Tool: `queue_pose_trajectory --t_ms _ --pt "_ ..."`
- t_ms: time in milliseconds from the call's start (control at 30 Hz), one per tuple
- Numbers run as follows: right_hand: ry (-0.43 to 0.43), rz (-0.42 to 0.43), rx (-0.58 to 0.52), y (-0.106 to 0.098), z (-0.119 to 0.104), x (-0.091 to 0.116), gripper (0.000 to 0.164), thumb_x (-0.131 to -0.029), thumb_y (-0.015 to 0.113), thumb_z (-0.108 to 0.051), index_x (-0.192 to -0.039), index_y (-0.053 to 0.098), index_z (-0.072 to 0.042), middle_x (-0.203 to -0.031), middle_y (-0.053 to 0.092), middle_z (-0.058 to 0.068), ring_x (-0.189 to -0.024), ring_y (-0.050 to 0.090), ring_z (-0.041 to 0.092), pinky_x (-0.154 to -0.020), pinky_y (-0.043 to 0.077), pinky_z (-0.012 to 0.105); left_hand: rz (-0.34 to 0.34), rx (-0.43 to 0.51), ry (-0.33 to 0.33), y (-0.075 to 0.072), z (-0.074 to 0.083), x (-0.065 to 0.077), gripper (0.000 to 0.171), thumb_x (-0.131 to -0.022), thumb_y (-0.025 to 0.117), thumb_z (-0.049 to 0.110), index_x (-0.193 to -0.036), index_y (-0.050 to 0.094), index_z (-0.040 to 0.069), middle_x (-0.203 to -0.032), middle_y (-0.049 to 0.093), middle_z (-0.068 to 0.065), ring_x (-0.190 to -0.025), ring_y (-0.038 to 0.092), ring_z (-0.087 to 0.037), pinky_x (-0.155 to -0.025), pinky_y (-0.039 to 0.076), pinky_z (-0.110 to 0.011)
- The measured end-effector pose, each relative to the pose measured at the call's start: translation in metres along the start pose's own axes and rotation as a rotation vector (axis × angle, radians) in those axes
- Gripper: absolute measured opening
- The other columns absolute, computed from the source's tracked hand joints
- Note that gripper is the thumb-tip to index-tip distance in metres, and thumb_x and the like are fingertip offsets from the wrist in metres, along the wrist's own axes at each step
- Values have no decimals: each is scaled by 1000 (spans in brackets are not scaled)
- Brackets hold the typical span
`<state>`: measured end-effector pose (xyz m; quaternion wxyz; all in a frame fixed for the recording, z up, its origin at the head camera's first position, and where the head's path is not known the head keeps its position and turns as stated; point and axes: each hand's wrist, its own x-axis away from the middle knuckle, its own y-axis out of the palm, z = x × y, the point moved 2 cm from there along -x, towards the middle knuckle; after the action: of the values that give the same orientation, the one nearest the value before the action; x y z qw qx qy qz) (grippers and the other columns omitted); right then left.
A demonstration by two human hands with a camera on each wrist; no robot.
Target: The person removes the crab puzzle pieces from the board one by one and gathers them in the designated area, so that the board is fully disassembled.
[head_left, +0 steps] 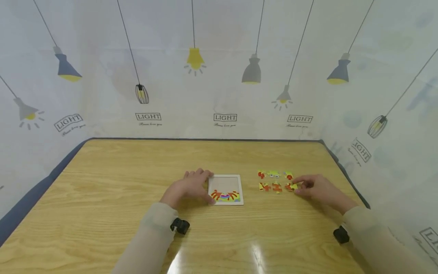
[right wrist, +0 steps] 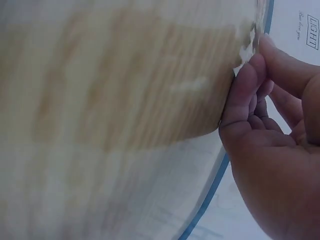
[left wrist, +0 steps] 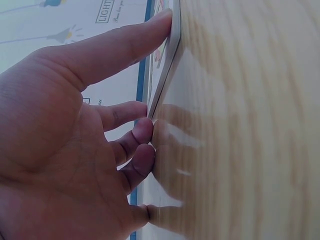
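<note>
A person's left sleeve, pale and long, reaches in from below the left hand, with a small black camera strapped just behind that hand at the wrist. The left hand itself is spread, its thumb and forefinger lying along the left side of a white puzzle frame without wrapping round it; the thumb touches the near corner, the forefinger the far one, and the other fingertips come down beyond the forefinger.

The frame lies flat on a wood-grain table, immediately right of those fingers. Inside it, near the thumb, a joined strip of puzzle in red, yellow and rainbow colors fills the near end, while pale backing shows beside the forefinger.

Between the frame and the right hand, loose pieces lie in two rows: the far row, two of its pieces marked with red and the middle one with eyes, and a near row of red and yellow shapes. Thumb and forefinger of the right hand pinch the outer end of the near row's rightmost piece; from the right wrist's edge-on view, whether it is raised off the wood is hard to say. Behind the right hand come another black wrist camera and the right sleeve.
</note>
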<state>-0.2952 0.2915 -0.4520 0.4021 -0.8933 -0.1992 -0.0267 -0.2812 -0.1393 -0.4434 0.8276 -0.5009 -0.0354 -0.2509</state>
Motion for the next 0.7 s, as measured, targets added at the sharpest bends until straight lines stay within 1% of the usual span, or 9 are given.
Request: queue_pose_trajectory --t_ms 233,433,533,700 --pt "13 -19 -6 2 1 -2 46 -99 77 -24 -139 67 -4 -88 63 4 -76 53 13 -67 48 28 2 0 6 2 0 -1 95 -86 88 39 -162 40 11 -167 39 -18 -158 30 -45 -135 4 -63" --pt "22 -15 -15 2 3 -4 46 -98 78 -24 -139 67 -4 -89 63 4 -78 53 14 -68 47 27 2 -12 12 4 -5 -5 97 -84 88 39 -162 40 11 -167 39 -19 -157 32 -45 -135 6 -64" --pt "39 -19 -33 2 5 -4 46 -98 78 -24 -139 67 -5 -89 61 3 -79 52 14 -69 47 28 -4 -10 12 7 -9 -9 98 -84 88 42 -164 39 13 -168 37 -18 -159 29 -44 -135 4 -63" --pt "29 -24 -37 2 6 -5 46 -98 77 -24 -138 66 -4 -88 59 3 -78 51 13 -69 47 27 -1 -1 13 9 -13 -12 97 -86 87 43 -164 38 14 -169 37 -16 -160 27 -43 -135 3 -63"
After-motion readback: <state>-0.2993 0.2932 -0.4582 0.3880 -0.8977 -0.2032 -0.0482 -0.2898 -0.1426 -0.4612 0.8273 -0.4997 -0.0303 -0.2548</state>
